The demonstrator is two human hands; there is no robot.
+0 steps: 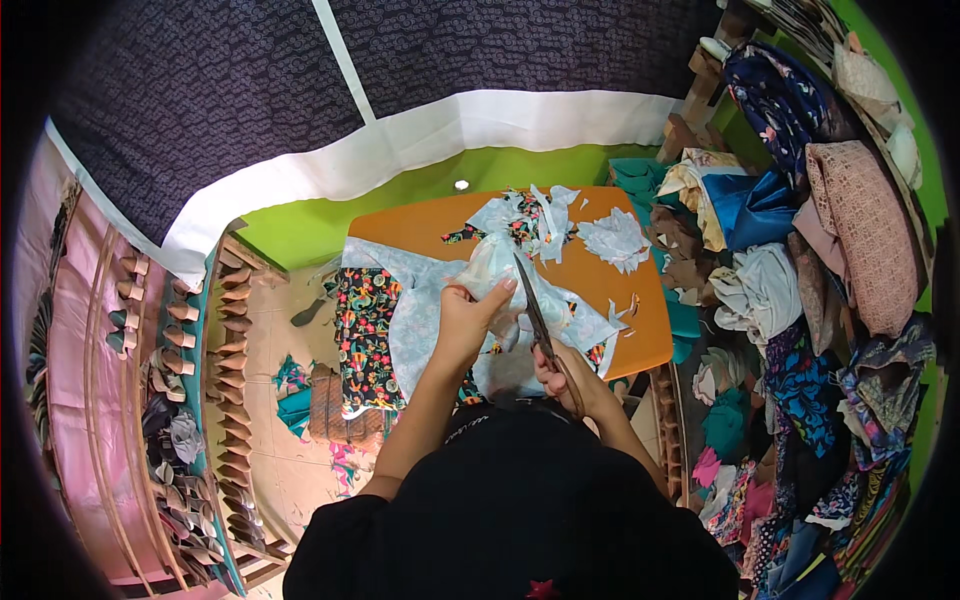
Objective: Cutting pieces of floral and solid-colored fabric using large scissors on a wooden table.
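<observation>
My left hand [468, 318] pinches a pale piece of fabric [488, 262] between thumb and fingers over the table. My right hand [578, 378] is closed around the handles of a pair of long dark scissors [534, 312]. Their blades point away from me and lie along the right side of the held piece; whether they touch it I cannot tell. Below both hands spreads a large cloth with a pale back [415, 335]. Its dark, colourful floral face [366, 330] shows at the left, hanging over the table's edge.
Fabric offcuts [540, 215] and crumpled pale scraps [614, 240] lie on the orange table [648, 335]. Heaped cloth [760, 290] crowds the right side. At the left stand racks with rows of brown shoe-shaped pieces [234, 370]. A dark patterned curtain [240, 110] hangs ahead.
</observation>
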